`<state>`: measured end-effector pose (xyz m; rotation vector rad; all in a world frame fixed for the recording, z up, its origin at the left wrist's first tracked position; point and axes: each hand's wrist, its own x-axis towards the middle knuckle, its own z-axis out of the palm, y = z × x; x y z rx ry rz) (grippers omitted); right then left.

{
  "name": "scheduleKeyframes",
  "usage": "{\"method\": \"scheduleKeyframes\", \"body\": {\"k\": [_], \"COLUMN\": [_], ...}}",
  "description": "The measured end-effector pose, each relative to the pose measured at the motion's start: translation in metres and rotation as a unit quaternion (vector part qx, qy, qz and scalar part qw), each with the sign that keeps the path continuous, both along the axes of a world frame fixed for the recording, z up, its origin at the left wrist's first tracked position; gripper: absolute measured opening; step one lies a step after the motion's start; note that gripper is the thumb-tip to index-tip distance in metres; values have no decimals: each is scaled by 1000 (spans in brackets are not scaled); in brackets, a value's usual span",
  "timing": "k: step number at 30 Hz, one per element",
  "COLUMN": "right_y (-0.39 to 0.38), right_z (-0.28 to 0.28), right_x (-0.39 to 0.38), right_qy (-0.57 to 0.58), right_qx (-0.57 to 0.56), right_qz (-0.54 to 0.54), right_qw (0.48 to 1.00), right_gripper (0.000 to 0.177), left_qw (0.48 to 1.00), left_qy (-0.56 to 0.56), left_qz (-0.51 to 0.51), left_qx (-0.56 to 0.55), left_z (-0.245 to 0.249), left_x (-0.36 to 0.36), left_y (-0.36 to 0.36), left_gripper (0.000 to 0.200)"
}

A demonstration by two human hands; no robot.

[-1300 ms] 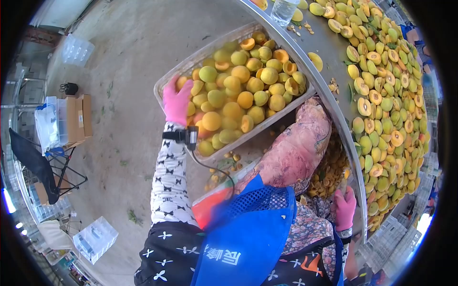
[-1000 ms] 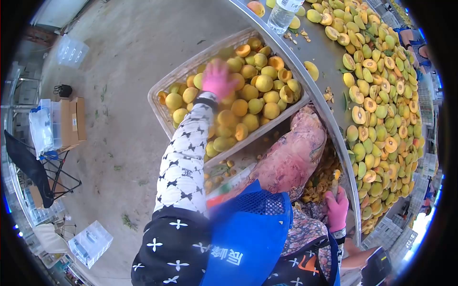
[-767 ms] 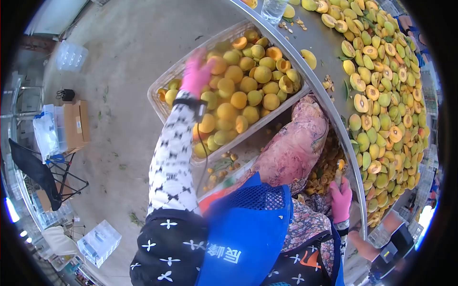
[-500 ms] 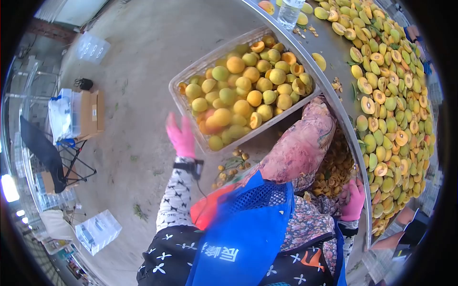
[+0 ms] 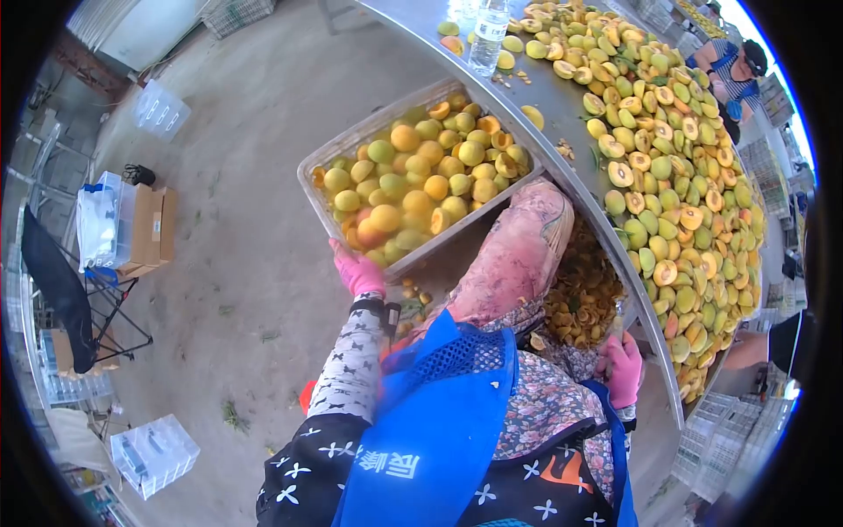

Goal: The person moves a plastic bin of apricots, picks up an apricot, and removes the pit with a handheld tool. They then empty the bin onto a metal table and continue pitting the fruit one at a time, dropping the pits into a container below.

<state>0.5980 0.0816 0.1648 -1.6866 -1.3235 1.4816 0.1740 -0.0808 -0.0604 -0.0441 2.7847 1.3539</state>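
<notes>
My left hand [image 5: 358, 270], in a pink glove, grips the near left corner of a clear plastic crate [image 5: 309, 167], with its fingertips at the crate's wall. Yellow-green stone fruit [image 5: 413, 180], some of it halved, fills the crate, which stands against the metal table's edge. By the table's near edge, my right hand [image 5: 622, 364], also pink-gloved, is closed around a small tool with a pale handle [image 5: 618, 321]. The tool's tip points away from me. Beside that hand, below the tabletop, lies a heap of cut fruit scraps [image 5: 581, 294].
A large pile of halved fruit [image 5: 676, 202] covers much of the metal table [image 5: 562, 114]. A water bottle [image 5: 488, 39] stands near its far end. Across it is another person [image 5: 733, 75]. On the floor at left are a folding chair [image 5: 66, 299], a cardboard box [image 5: 154, 227] and clear bins [image 5: 155, 452].
My left hand has come from spread fingers in the air beside the crate to its near corner and taken hold there. The whole view has shifted; the right hand still keeps the tool.
</notes>
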Motion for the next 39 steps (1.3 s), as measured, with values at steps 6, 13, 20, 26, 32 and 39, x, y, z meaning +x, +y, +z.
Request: {"method": "scheduleKeyframes", "body": {"k": [6,13,20,26,32,39], "right_y": [-10,-14,-10,-13,-1,2], "right_z": [3,15,-2,-17,-16,17], "right_x": [16,-1,2,22,15,-21], "right_qy": [22,14,26,18,-9,-65], "right_qx": [36,62,73,29,39,87], "right_qz": [-23,59,64,17,5,11], "right_qw": [999,996,995,999,999,994], "right_gripper": [29,35,32,29,23,34], "left_qw": [1000,999,998,996,996,995], "left_qy": [-5,-29,-35,-50,-27,-75], "left_qz": [9,3,4,11,-15,-67], "left_qx": [-13,-32,-51,-66,-87,-11], "left_z": [1,12,9,16,3,8], "left_x": [-1,3,-1,-12,-98,-142], "left_y": [2,3,5,12,39,128], "left_gripper": [60,62,67,68,71,81]}}
